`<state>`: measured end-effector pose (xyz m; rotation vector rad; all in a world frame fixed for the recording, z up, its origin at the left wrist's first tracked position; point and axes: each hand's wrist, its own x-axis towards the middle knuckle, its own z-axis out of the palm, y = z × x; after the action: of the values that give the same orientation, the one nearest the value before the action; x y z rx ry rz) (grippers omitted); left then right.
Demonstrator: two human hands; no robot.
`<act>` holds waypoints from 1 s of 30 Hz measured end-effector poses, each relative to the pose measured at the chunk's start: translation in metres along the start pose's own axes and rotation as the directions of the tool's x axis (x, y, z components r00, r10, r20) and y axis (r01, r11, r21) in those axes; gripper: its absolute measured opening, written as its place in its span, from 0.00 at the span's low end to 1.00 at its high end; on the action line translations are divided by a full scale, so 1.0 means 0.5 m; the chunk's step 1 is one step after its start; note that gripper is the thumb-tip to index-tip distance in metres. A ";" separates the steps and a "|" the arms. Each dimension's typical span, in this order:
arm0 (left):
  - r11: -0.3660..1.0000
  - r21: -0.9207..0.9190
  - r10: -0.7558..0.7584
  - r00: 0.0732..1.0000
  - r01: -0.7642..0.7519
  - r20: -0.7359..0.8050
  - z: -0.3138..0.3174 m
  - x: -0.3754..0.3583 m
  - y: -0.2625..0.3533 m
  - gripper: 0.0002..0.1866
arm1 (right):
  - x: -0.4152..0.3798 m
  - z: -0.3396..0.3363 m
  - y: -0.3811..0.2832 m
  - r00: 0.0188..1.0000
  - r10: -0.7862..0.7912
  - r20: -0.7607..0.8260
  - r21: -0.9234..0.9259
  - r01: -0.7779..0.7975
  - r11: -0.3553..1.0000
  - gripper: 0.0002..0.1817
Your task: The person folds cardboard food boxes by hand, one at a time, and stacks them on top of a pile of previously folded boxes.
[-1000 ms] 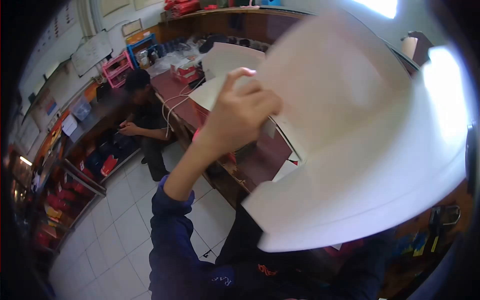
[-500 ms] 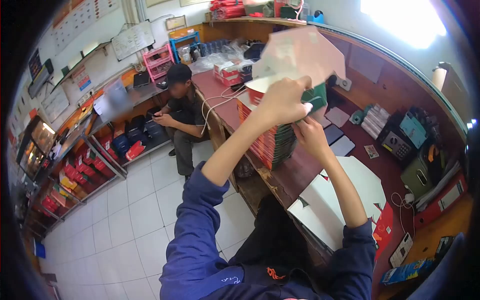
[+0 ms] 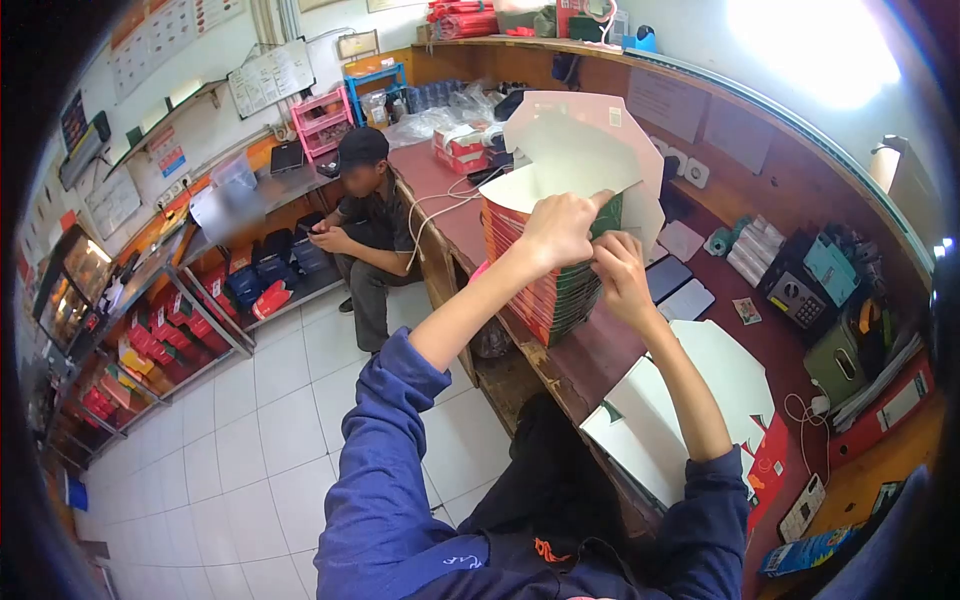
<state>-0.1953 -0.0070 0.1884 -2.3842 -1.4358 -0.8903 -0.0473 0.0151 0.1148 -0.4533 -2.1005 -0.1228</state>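
Both hands pinching, apparently, the lower edge of a white card sheet [image 3: 580, 150] standing upright atop the box stack [image 3: 545, 285] on the desk [image 3: 590, 350]: left hand [image 3: 560, 228] nearer, right hand [image 3: 622, 268] just beside.

A second ago the white cardboard sheet [image 3: 580, 150] fills most of my view, lifted close to my face with only my left hand [image 3: 560, 228] visible on it. Now it sits lower and farther out, standing over the stack of red boxes [image 3: 545, 285] on the counter [image 3: 590, 350]. My right hand [image 3: 620, 270] is now in view too, and both hands pinch the sheet's lower edge at the top of the stack
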 end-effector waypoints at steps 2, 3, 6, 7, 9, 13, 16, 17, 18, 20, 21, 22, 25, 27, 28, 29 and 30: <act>1.000 0.028 -0.014 1.000 0.014 0.005 -0.001 -0.003 0.005 0.35 | -0.002 0.001 -0.005 1.000 0.003 0.008 0.007 -0.003 1.000 0.12; 1.000 0.014 -0.026 1.000 0.026 0.002 -0.002 -0.005 0.006 0.35 | -0.005 0.002 -0.008 1.000 0.001 0.010 0.005 -0.001 1.000 0.12; 0.999 -0.005 -0.038 0.999 0.038 -0.011 0.009 -0.009 0.006 0.34 | -0.011 0.006 -0.009 1.000 0.011 0.010 0.005 -0.011 1.000 0.13; 0.999 -0.009 -0.044 0.999 0.044 -0.020 0.014 -0.012 0.005 0.34 | -0.012 0.008 -0.009 1.000 0.016 0.009 0.012 -0.017 1.000 0.14; 0.998 -0.049 -0.039 0.999 0.038 -0.021 0.019 -0.020 0.000 0.35 | -0.013 0.005 -0.003 1.000 0.021 0.005 0.022 -0.022 1.000 0.14; 0.996 -0.090 0.015 1.000 -0.017 -0.020 0.001 -0.033 -0.011 0.36 | 0.000 -0.018 0.035 1.000 -0.019 0.007 -0.090 0.020 0.996 0.13; 0.999 0.038 0.029 0.995 -0.033 0.098 -0.010 -0.034 -0.002 0.35 | -0.008 -0.008 0.061 0.999 -0.016 -0.048 -0.084 0.012 0.996 0.13; 0.999 0.037 0.035 0.995 -0.039 0.095 -0.005 -0.031 0.001 0.35 | -0.009 -0.004 0.065 0.998 0.027 -0.052 -0.078 -0.031 0.996 0.12; 0.995 0.088 0.039 0.990 -0.051 0.135 0.002 -0.028 0.006 0.33 | -0.009 -0.003 0.069 0.996 0.069 -0.055 -0.072 -0.073 0.995 0.12; 0.989 0.136 0.043 0.984 -0.067 0.173 0.029 -0.036 0.015 0.31 | -0.019 0.002 0.077 0.996 0.068 -0.053 -0.105 -0.073 0.992 0.16; 0.993 0.110 0.036 0.990 -0.051 0.136 0.045 -0.046 0.022 0.29 | -0.025 0.002 0.079 0.997 0.066 -0.050 -0.132 -0.072 0.989 0.19; 0.996 0.083 0.028 0.995 -0.037 0.101 0.055 -0.055 0.029 0.28 | -0.027 -0.009 0.062 0.997 0.066 -0.051 -0.137 -0.072 0.988 0.19; 0.994 0.100 0.034 0.996 -0.043 0.084 0.055 -0.058 0.031 0.28 | -0.069 -0.060 -0.023 0.955 0.295 0.027 -0.009 -0.295 0.955 0.34; 0.998 0.054 0.041 0.997 -0.045 0.059 0.055 -0.056 0.028 0.29 | -0.132 -0.115 -0.072 0.896 0.291 0.336 0.028 -0.318 0.948 0.40; 0.998 0.045 0.042 0.997 -0.045 0.059 0.053 -0.055 0.026 0.29 | -0.162 -0.151 -0.107 0.811 0.221 0.542 0.076 -0.309 0.948 0.42; 0.997 0.013 0.074 0.996 -0.075 0.039 0.053 -0.055 0.024 0.29 | -0.211 -0.173 -0.145 0.664 0.270 0.697 -0.008 -0.370 0.929 0.42; 0.994 -0.020 0.107 0.994 -0.106 0.021 0.055 -0.054 0.022 0.28 | -0.255 -0.189 -0.177 0.485 0.313 0.817 -0.101 -0.414 0.905 0.43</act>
<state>-0.1846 -0.0190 0.1520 -2.4657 -1.2993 -0.8583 0.0570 -0.1262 0.0679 -1.0409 -2.8362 0.5835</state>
